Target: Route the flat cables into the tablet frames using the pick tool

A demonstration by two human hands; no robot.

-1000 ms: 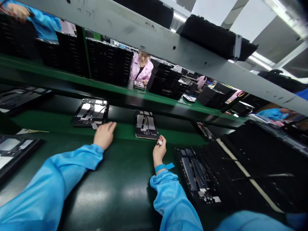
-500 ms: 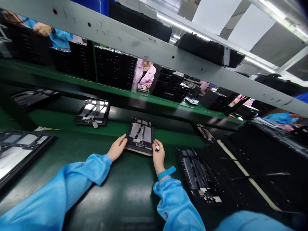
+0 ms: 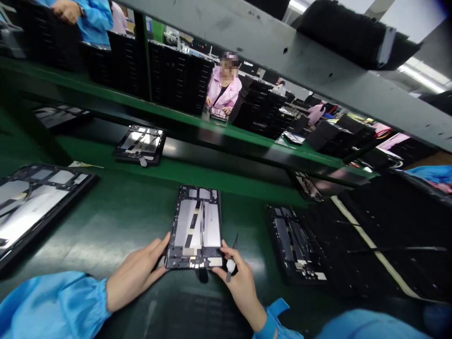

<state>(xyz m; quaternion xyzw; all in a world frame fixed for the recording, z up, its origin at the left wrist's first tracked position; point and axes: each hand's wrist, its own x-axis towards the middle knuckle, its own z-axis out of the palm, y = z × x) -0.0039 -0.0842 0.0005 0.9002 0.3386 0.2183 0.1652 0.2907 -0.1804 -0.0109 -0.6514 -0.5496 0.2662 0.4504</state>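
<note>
An opened tablet [image 3: 211,221], its silvery battery panels and ribbon cables exposed, is tilted up toward me between my two hands. My left hand [image 3: 136,270] grips its lower left edge between thumb and fingers. At the lower right corner my right hand [image 3: 240,285] pinches the tablet with thumb and fingertips. Tucked in that same hand is a thin tool with a dark pointed tip and a pale rounded piece [image 3: 230,265]; its exact kind cannot be made out. A blue wrist strap [image 3: 271,318] circles the right wrist.
Other opened tablets lie around: a large one [image 3: 38,200] at left, one [image 3: 141,143] toward the back, another [image 3: 294,245] at right. Black trays [image 3: 381,235] stand beyond it. A green shelf [image 3: 169,110] with black stacks crosses behind; a person in pink [image 3: 226,92] sits past it.
Both hands have drawn the tablet nearer to me, and it appears larger and more tilted up. My view has also dipped and shifted slightly.
</note>
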